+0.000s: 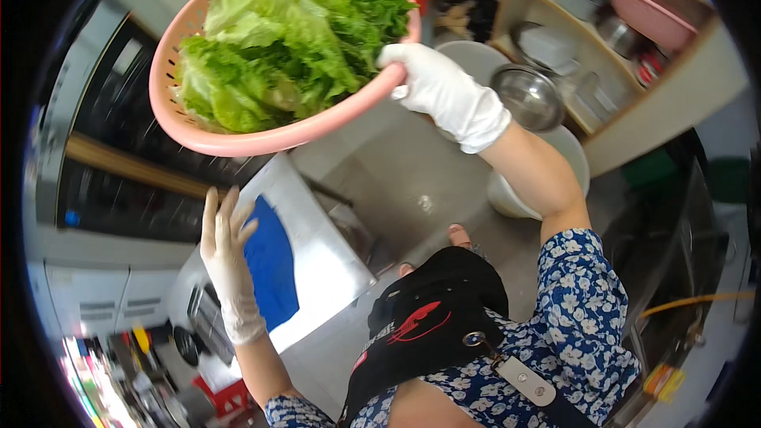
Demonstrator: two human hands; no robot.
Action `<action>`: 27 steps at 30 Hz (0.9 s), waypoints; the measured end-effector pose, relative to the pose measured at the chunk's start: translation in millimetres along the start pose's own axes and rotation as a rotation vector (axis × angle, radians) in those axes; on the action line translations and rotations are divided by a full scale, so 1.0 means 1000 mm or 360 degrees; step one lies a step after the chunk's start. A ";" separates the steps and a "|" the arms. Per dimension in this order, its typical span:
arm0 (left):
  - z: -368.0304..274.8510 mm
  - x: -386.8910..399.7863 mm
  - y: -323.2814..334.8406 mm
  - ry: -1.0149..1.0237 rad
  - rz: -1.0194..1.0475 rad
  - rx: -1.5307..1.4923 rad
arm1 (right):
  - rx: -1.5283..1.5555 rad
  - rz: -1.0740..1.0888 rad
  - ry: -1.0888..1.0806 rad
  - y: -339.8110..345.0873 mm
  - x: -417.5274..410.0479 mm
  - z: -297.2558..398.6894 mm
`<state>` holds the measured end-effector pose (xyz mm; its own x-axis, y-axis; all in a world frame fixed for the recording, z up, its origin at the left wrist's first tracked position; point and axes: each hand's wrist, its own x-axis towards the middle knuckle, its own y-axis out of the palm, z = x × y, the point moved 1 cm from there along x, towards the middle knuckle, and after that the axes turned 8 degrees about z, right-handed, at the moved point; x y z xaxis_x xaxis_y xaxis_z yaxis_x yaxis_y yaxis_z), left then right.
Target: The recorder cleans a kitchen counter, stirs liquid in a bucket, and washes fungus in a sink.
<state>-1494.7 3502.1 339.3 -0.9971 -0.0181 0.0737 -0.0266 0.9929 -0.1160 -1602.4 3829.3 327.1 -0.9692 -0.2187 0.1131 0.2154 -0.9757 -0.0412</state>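
My right hand, in a white glove, grips the rim of a pink plastic colander at its right side. Green lettuce leaves fill the colander, which is held up at the upper left of the view, slightly tilted. Below it, my left hand wears a thin whitish glove, with its fingers apart and nothing in it. That hand is over a stainless steel table and beside a blue cloth on the tabletop.
Wooden shelves at the upper right hold pans, containers and a pink tub. A steel bowl sits by white buckets below them. A dark-fronted cabinet stands left. A sink lies at the right, with a sponge near it.
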 end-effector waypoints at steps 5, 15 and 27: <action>0.140 0.014 -0.002 -0.0211 0.0039 -0.0113 | -0.0711 -0.0009 -0.0270 -0.126 -0.081 -0.088; 0.236 0.016 -0.055 -0.0708 -0.0314 -0.0362 | 0.0808 -0.1696 0.0549 -0.203 -0.126 -0.254; 0.294 -0.041 -0.045 -0.1261 -0.0669 -0.0320 | 0.1464 -0.2095 0.0669 -0.282 -0.113 -0.489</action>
<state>-1473.3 3424.0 50.1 -0.6673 -0.3836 -0.6383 -0.4589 0.8869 -0.0533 -1612.2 4136.3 -159.2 -0.4623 0.5792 -0.6714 -0.8780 -0.1928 0.4382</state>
